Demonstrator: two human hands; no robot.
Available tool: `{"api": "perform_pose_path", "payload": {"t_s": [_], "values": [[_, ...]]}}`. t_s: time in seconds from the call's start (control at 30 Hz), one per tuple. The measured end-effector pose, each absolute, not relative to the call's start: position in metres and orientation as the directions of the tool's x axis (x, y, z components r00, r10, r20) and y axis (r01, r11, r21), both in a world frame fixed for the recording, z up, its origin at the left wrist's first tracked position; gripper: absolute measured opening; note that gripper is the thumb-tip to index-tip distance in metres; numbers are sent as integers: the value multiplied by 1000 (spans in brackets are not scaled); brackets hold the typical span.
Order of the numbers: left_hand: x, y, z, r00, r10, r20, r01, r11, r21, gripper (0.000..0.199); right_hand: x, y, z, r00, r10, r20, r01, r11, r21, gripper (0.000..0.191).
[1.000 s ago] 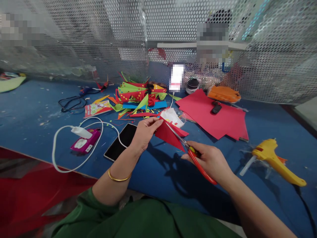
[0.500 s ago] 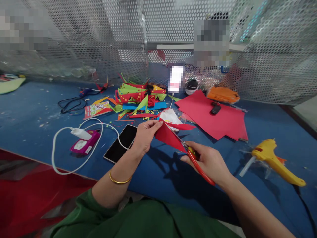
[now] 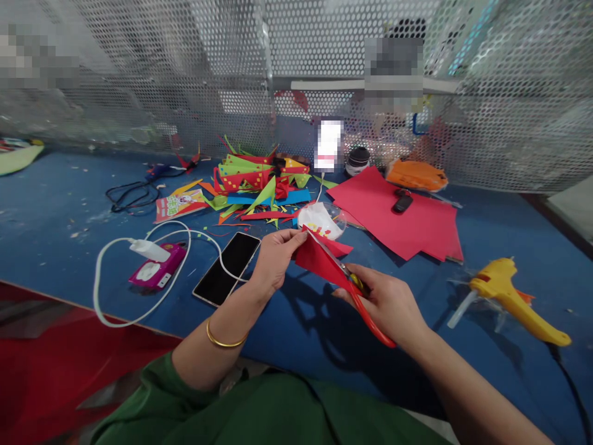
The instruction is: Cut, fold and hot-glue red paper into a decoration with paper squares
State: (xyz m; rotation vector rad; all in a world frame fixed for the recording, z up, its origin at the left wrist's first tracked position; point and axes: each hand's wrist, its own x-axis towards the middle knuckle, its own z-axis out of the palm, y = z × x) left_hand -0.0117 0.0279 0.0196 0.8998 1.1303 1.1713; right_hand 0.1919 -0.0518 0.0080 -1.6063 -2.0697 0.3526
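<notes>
My left hand (image 3: 277, 254) pinches the far corner of a piece of red paper (image 3: 317, 262) between thumb and fingers. In my right hand (image 3: 385, 298) is a pair of scissors (image 3: 368, 318) with red and yellow handles. The blades lie along the paper and point toward my left fingertips. A narrow red flap hangs off beyond the blades. Paper and scissors are both held above the blue table (image 3: 296, 346), where their shadow falls.
A black phone (image 3: 227, 269) and a magenta power strip (image 3: 158, 269) with a white cable lie left. Colourful paper scraps (image 3: 245, 179) and a clear round dish (image 3: 340, 221) are behind. Red sheets (image 3: 403, 216) carry a key fob (image 3: 403, 201). A yellow glue gun (image 3: 514, 296) lies right.
The blades have moved slightly further up the paper toward my left hand. The red flap beyond the blades now hangs lower. Both hands keep their hold.
</notes>
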Motion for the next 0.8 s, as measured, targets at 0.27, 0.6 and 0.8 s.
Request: {"api": "perform_pose_path", "payload": {"t_s": [0.27,0.6,0.8], "values": [[-11,27,20,27,979,-202,-256,202,945,33,188,-53,11,-150,969,195,818,232,-527,64],[-12,28,20,42,976,-213,-238,216,947,29,188,-53,12,-146,975,167,805,215,-552,66],[-12,28,20,53,975,-216,-253,223,942,30,188,-52,12,-147,977,156,810,209,-548,63]]}}
